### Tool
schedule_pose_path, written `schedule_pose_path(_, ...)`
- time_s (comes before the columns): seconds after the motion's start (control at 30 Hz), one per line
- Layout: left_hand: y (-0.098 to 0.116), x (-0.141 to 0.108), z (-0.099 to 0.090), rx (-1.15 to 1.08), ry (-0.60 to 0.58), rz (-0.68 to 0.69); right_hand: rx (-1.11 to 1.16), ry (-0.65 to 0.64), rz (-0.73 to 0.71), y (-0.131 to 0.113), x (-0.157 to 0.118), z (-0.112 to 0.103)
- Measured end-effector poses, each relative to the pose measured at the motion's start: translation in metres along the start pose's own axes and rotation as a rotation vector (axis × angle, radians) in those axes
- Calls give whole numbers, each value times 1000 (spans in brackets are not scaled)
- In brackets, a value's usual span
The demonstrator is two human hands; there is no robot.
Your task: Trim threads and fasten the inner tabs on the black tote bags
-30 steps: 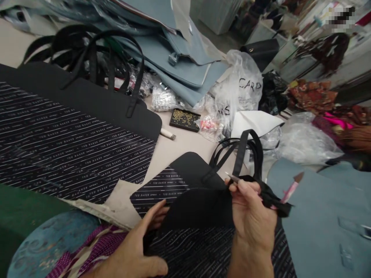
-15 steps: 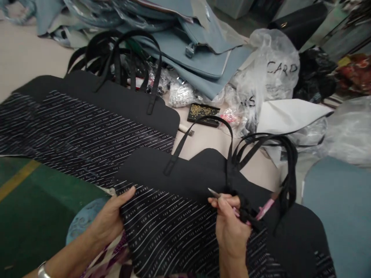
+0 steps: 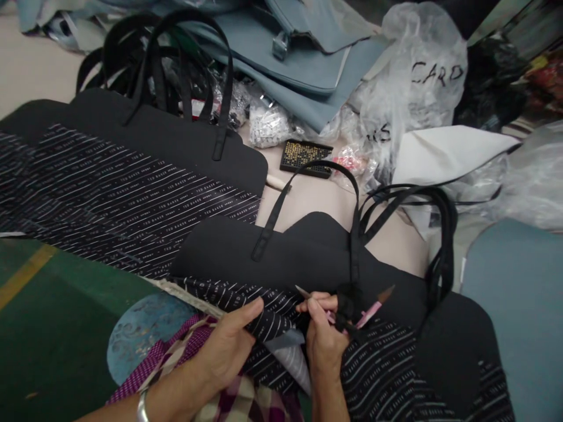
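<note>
My left hand (image 3: 231, 343) is closed on the folded edge of a black lining (image 3: 229, 296) with white slanted lines and lettering. The lining joins a black bag panel (image 3: 246, 252) that carries a strap handle (image 3: 277, 205). My right hand (image 3: 323, 337) is wrapped around a pair of pink-handled scissors (image 3: 368, 315); one pointed metal tip shows by the fingers and another brownish point sticks out to the right. Its fingertips also lie against the lining, where a pale grey underside (image 3: 292, 357) shows between the hands.
More black panels with lining (image 3: 145, 181) are stacked on the left. Behind are a black tray of small gold studs (image 3: 305, 157), plastic bags (image 3: 422, 76) and blue bag pieces (image 3: 281, 76). A blue stool (image 3: 145, 337) stands below the table edge.
My left hand has moved right, folding the lining over and baring its pale underside. My right hand has shifted slightly left with the scissors. The view has tilted down a little.
</note>
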State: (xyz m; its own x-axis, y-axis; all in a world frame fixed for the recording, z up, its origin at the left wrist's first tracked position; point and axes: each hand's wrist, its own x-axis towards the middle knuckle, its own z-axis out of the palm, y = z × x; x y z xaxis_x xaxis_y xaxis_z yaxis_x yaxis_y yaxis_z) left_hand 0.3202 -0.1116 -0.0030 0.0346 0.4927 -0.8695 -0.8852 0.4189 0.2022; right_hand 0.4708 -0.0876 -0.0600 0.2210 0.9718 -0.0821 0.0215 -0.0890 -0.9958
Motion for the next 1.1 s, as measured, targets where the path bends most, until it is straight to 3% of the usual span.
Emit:
schedule_pose_path(0.13,-11,7,16,52,42,-7,-109,-44,-68,-7,0,3)
schedule_pose_path(0.23,-5,12,23,56,141,-10,-35,27,-66,-11,0,-2)
schedule_pose_path(0.33,2,17,23,0,192,91,-57,134,-87,-10,1,-14)
schedule_pose_path(0.43,3,21,21,-28,225,135,-72,150,-82,-5,2,-24)
schedule_pose_path(0.63,-9,24,25,58,205,41,-157,77,-84,-5,2,-21)
schedule_pose_path(1.1,-8,30,18,127,163,-18,-240,24,-141,-14,6,-8)
